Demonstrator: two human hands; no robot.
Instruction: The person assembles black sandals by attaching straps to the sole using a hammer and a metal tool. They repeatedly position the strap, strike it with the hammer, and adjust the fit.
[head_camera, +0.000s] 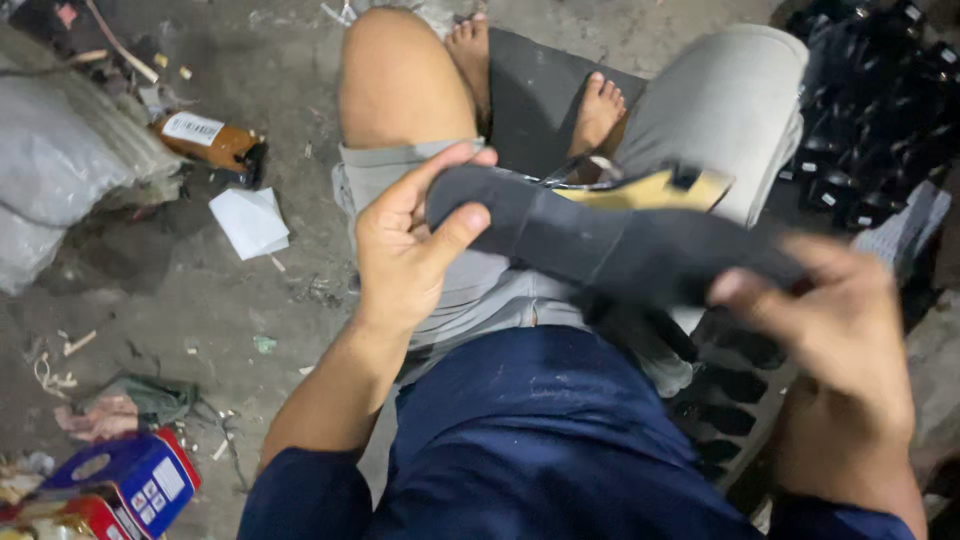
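Fingers, left hand: thumb pressed on the upper face of a black shoe sole, the other fingers curled round its rounded end from behind; closed grip on that end.

Fingers, right hand: blurred; fingertips laid on the far end of the same sole, thumb side toward the camera. Contact is plain, but how firmly they close on it cannot be told.

Black shoe sole: held in the air between the two hands, above the lap, running from upper left to lower right. A tan insole piece with a thin strap shows along its upper edge.

Person: seated, dark blue shirt, grey shorts, bare knee raised at left, two bare feet resting on a dark mat.

Floor, grey concrete, littered: brown bottle with a white label lying on its side at upper left; folded white paper just below it; grey sacks at the left edge; blue and red carton at lower left, beside crumpled cloth scraps.

Right side: heap of black shoe parts at upper right; a row of black soles stacked near the right forearm.
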